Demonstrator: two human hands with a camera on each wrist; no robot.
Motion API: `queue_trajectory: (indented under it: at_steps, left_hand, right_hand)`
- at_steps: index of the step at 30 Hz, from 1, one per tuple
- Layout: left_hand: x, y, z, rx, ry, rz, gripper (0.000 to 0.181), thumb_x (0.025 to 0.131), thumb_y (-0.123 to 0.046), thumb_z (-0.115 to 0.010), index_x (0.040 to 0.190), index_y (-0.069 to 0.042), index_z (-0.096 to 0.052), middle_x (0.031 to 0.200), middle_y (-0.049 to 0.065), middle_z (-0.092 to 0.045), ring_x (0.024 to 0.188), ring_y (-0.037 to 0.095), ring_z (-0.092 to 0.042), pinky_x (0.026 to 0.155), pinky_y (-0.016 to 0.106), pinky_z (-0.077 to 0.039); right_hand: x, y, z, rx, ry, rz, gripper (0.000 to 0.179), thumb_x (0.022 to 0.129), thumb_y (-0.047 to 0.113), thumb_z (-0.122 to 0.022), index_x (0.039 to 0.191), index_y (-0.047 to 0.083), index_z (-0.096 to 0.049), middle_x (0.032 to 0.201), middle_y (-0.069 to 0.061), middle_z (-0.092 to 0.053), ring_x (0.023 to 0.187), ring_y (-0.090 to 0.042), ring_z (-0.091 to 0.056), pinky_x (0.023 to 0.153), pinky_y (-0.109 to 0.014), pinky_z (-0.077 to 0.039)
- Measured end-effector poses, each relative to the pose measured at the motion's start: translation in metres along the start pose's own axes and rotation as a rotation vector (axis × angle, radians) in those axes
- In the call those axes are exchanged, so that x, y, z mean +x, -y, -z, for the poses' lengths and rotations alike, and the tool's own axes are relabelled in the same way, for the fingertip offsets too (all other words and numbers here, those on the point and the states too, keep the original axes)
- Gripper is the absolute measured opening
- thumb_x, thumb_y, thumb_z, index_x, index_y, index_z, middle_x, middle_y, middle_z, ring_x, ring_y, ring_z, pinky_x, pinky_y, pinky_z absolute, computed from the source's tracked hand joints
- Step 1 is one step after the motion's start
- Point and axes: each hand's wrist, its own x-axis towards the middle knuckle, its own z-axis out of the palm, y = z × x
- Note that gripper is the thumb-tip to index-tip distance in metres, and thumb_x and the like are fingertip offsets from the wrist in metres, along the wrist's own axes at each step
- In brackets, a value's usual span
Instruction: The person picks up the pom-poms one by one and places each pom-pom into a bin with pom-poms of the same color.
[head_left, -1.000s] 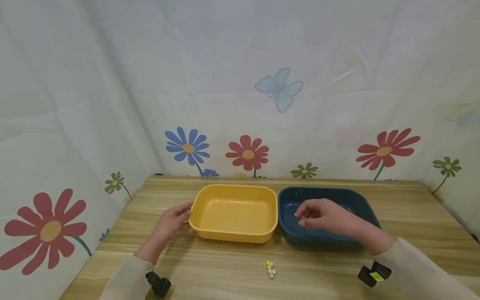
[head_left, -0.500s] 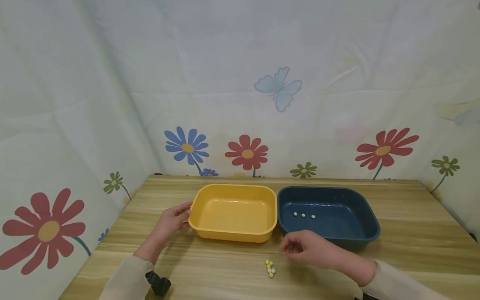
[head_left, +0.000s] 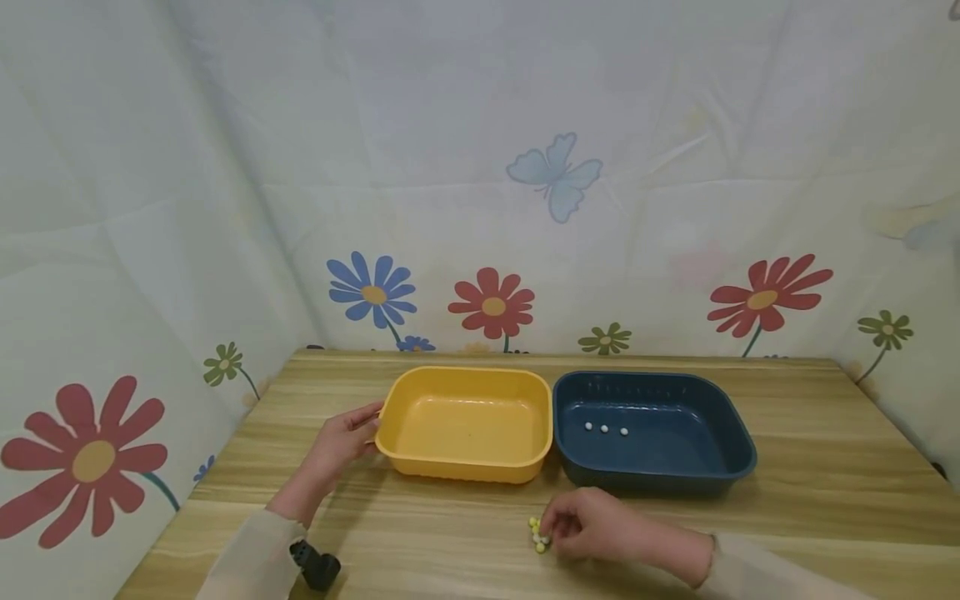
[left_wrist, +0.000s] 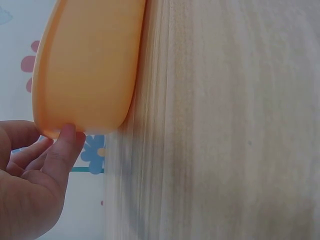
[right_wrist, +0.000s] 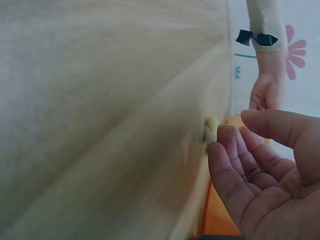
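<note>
My left hand (head_left: 335,446) grips the left end of a yellow plastic bin (head_left: 471,472). In the left wrist view, its thumb lies against the bin's outer wall and the other fingers are at the rim. On the wood-grain table, my right hand (head_left: 592,527) is beside a small cluster of yellow and white beads (head_left: 536,533), its bent fingertips partly covering them. The right wrist view shows the thumb apart from the fingers, with nothing visible between them, and the beads (right_wrist: 210,129) just beyond. Three white beads (head_left: 604,429) lie in a row inside a dark blue bin (head_left: 660,482).
The two bins stand side by side, the blue one on the right. Behind the table (head_left: 420,542) hangs a floral cloth (head_left: 420,167), with another cloth panel on the left. A black wrist camera (head_left: 315,567) is strapped to the left sleeve.
My right hand has come out of the blue bin, moving toward me and left to the bead cluster, uncovering the white beads in that bin. My left hand has stayed at the yellow bin.
</note>
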Motion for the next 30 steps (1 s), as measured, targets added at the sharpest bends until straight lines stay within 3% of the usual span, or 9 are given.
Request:
queue_trajectory:
  at_steps: [6, 11, 24, 30]
  left_hand:
    - [0.001, 0.000, 0.001, -0.002, 0.003, -0.020, 0.048, 0.109, -0.015, -0.047, 0.152, 0.005, -0.042, 0.154, 0.027, -0.047, 0.135, 0.038, -0.058, 0.102, 0.041, -0.058]
    - [0.001, 0.000, 0.001, -0.002, 0.009, -0.029, 0.048, 0.109, -0.015, -0.047, 0.152, 0.005, -0.042, 0.154, 0.027, -0.048, 0.134, 0.037, -0.059, 0.100, 0.039, -0.060]
    - [0.000, 0.000, 0.000, -0.009, -0.001, -0.010, 0.048, 0.109, -0.015, -0.047, 0.153, 0.003, -0.043, 0.155, 0.025, -0.048, 0.136, 0.038, -0.057, 0.101, 0.037, -0.059]
    - [0.001, 0.002, 0.000, -0.010, -0.004, -0.004, 0.047, 0.109, -0.013, -0.046, 0.153, 0.002, -0.043, 0.155, 0.024, -0.049, 0.136, 0.037, -0.058, 0.102, 0.039, -0.059]
  right_hand:
    - [0.001, -0.003, -0.006, -0.006, 0.012, -0.027, 0.013, 0.082, -0.002, -0.073, 0.092, 0.005, -0.073, 0.076, 0.010, -0.064, 0.066, 0.007, -0.051, 0.057, -0.013, -0.046]
    - [0.002, -0.006, -0.011, -0.060, -0.004, -0.001, 0.014, 0.081, -0.001, -0.075, 0.092, 0.007, -0.074, 0.074, 0.009, -0.064, 0.065, 0.008, -0.048, 0.057, -0.014, -0.046]
    - [0.006, -0.004, -0.016, -0.227, -0.021, 0.037, 0.016, 0.080, -0.002, -0.072, 0.087, 0.012, -0.074, 0.072, 0.015, -0.060, 0.067, 0.011, -0.045, 0.061, -0.011, -0.044]
    - [0.007, -0.003, -0.017, -0.253, -0.014, 0.041, 0.014, 0.081, -0.002, -0.073, 0.084, 0.012, -0.073, 0.071, 0.015, -0.059, 0.067, 0.010, -0.045, 0.060, -0.011, -0.044]
